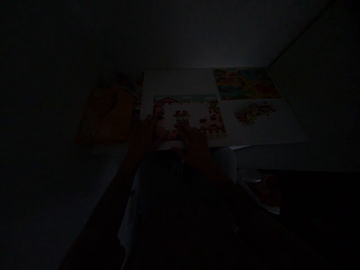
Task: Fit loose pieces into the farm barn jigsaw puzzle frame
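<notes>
The view is very dark. A partly assembled jigsaw puzzle (215,123) lies on a white board, with a red barn, a fence and spotted animal shapes along its border and a bare patch inside. A few joined puzzle pieces (181,114) lie within that patch. My left hand (144,135) rests over the puzzle's left edge, fingers apart and holding nothing that I can see. With its fingers stretched forward, my right hand (195,144) reaches the lower end of the joined pieces; its thumb stands apart. Whatever lies under the fingertips is hidden.
A pile of loose puzzle pieces (254,112) lies to the right, below a colourful picture sheet (247,83). On the left is an orange box or packet (116,114). A wall (180,33) rises behind the white board (177,80). A plastic bag (264,191) sits lower right.
</notes>
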`<state>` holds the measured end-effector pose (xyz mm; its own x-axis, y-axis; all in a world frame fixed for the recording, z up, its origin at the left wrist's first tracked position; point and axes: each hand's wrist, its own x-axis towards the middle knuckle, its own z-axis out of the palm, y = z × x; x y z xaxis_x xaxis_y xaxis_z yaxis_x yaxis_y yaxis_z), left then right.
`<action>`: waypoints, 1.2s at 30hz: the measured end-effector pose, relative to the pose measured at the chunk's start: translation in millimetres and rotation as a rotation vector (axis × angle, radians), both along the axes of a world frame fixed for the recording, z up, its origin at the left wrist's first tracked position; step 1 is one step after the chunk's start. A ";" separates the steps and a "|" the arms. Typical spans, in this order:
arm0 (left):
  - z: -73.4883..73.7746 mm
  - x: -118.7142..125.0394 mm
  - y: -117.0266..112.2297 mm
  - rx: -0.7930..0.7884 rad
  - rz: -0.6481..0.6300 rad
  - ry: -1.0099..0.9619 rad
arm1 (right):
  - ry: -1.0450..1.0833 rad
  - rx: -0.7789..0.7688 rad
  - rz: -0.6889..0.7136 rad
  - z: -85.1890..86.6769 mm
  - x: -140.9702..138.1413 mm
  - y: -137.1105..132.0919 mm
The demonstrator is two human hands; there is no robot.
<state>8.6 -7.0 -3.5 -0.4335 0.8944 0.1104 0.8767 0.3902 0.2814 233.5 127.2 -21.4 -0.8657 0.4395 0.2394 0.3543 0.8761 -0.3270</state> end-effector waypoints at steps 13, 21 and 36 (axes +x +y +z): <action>3.4 2.5 0.7 0.017 0.007 -0.040 | -0.001 0.027 0.051 1.5 -62.5 14.7; 2.9 4.8 0.2 0.012 0.007 0.024 | -0.123 -0.008 0.002 12.5 -70.0 21.9; 4.3 4.3 0.4 -0.006 -0.009 0.018 | -0.072 -0.005 0.040 7.6 -78.4 18.8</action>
<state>12.9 -6.6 0.8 -0.4231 0.8990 0.1130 0.8852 0.3834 0.2635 155.1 145.9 -13.8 -0.8973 0.4056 0.1744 0.3420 0.8884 -0.3062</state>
